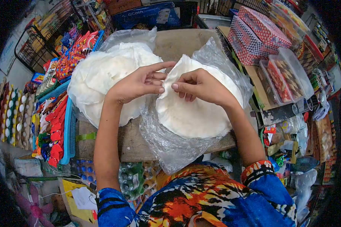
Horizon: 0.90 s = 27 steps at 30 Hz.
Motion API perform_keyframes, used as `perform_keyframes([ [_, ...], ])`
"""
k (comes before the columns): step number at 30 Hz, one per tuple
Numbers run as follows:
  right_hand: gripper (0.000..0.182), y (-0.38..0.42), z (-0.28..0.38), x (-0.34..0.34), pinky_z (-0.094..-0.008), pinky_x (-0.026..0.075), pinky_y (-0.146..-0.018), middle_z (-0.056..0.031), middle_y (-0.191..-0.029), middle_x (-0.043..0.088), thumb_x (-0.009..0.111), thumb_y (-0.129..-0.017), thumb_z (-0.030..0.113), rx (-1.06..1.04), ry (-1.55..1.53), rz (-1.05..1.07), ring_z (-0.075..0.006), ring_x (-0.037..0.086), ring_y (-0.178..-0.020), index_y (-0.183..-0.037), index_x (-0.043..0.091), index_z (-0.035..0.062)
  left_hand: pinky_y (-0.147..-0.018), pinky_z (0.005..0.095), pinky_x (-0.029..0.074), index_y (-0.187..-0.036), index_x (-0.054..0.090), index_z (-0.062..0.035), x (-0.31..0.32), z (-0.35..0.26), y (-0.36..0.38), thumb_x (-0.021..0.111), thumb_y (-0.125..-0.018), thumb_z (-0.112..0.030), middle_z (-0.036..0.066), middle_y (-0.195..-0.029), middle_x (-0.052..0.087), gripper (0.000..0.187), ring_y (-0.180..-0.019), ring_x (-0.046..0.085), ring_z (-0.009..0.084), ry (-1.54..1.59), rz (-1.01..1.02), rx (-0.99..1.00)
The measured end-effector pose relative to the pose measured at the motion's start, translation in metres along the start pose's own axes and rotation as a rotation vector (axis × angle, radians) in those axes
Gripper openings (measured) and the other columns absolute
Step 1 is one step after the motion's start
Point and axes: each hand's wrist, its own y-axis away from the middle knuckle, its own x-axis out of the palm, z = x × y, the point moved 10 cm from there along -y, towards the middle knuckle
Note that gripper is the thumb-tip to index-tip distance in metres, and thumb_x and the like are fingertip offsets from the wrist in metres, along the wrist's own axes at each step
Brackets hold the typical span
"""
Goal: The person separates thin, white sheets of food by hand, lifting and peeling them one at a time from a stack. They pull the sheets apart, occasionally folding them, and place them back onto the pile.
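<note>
Two piles of thin, white round sheets lie on clear plastic on the table. My left hand [142,82] is between the left pile [98,79] and the right pile [197,113], its index finger stretched toward the right pile's upper edge and its thumb apart from the fingers. My right hand [201,87] is over the right pile's upper left part, fingers curled in and thumb near the fingertips; whether a sheet is pinched there is too small to tell. Crumpled clear plastic [170,140] shows beneath the right pile.
Snack packets fill a blue basket [69,128] at the left, beside egg trays [13,113]. Checkered boxes [250,41] and clear plastic containers [286,77] stand at the right. The wooden tabletop [132,142] shows in front of the piles.
</note>
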Motion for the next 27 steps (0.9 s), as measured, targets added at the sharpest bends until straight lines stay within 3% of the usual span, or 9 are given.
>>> perform_keyframes([
  [3,0.031,0.001,-0.001,-0.002,-0.0234,0.051,-0.059,-0.0038,-0.073,0.065,0.062,-0.089,0.030,0.050,0.074,0.024,-0.0093,0.061,-0.065,-0.088,0.067,-0.0004,-0.078,0.0211,0.048,-0.139,0.039,-0.0056,-0.004,0.004,-0.003,0.066,-0.077,0.001,0.006,-0.099,0.065,0.068,-0.085,0.058,0.0072,-0.052,-0.059,-0.020],
  [7,0.033,0.002,-0.005,-0.004,-0.0232,0.052,-0.058,-0.0044,-0.073,0.065,0.064,-0.088,0.031,0.064,0.035,0.035,-0.0093,0.062,-0.065,-0.086,0.068,-0.0009,-0.070,0.0224,0.049,-0.131,0.048,-0.0037,-0.008,0.003,0.002,0.068,-0.076,0.000,0.003,-0.080,0.065,0.058,-0.073,0.059,0.0078,-0.042,-0.235,-0.145],
  [10,0.033,0.003,0.000,0.000,-0.0232,0.052,-0.058,-0.0051,-0.073,0.065,0.066,-0.086,0.031,0.066,0.017,0.041,-0.0096,0.062,-0.064,-0.086,0.067,-0.0016,-0.067,0.0231,0.049,-0.125,0.051,-0.0030,0.000,-0.003,-0.002,0.069,-0.077,-0.002,0.003,-0.077,0.064,0.051,-0.070,0.059,0.0083,-0.040,-0.243,-0.051],
  [13,0.039,0.002,0.001,-0.004,-0.0241,0.050,-0.053,-0.0068,-0.066,0.063,0.070,-0.082,0.035,0.009,0.031,-0.013,-0.0118,0.061,-0.057,-0.077,0.066,-0.0039,-0.066,0.0226,0.048,-0.124,0.052,-0.0029,0.001,-0.002,-0.007,0.069,-0.077,-0.001,0.002,-0.076,0.063,0.050,-0.069,0.058,0.0082,-0.047,-0.220,0.020],
  [15,0.029,0.003,0.000,-0.001,-0.0227,0.051,-0.057,-0.0055,-0.072,0.065,0.067,-0.085,0.027,0.018,-0.004,0.026,-0.0101,0.062,-0.063,-0.083,0.065,-0.0014,-0.065,0.0225,0.047,-0.124,0.051,-0.0030,-0.002,0.001,-0.008,0.068,-0.077,-0.001,0.002,-0.076,0.062,0.050,-0.069,0.057,0.0081,-0.056,-0.212,0.022],
  [22,0.024,0.001,-0.005,-0.009,-0.0223,0.050,-0.056,-0.0048,-0.071,0.065,0.066,-0.084,0.023,0.021,-0.061,-0.011,-0.0096,0.062,-0.062,-0.079,0.063,0.0000,-0.067,0.0223,0.045,-0.123,0.051,-0.0014,-0.002,-0.001,-0.008,0.064,-0.079,0.003,0.002,-0.075,0.059,0.045,-0.070,0.055,0.0077,-0.051,-0.219,0.039],
  [24,0.020,0.001,-0.004,-0.013,-0.0234,0.050,-0.053,-0.0063,-0.065,0.063,0.062,-0.079,0.017,0.030,-0.154,-0.038,-0.0110,0.061,-0.058,-0.072,0.063,-0.0021,-0.067,0.0222,0.046,-0.124,0.050,-0.0025,-0.004,0.000,-0.008,0.066,-0.079,0.000,0.001,-0.076,0.060,0.048,-0.071,0.056,0.0078,-0.040,-0.217,0.052],
  [27,0.017,0.003,-0.001,-0.003,-0.0219,0.048,-0.056,-0.0033,-0.068,0.063,0.063,-0.083,0.018,0.056,-0.052,0.045,-0.0092,0.060,-0.061,-0.078,0.063,0.0011,-0.067,0.0222,0.046,-0.126,0.050,-0.0037,-0.005,0.000,-0.009,0.068,-0.079,-0.003,0.001,-0.077,0.060,0.051,-0.071,0.056,0.0079,-0.029,-0.225,0.073],
])
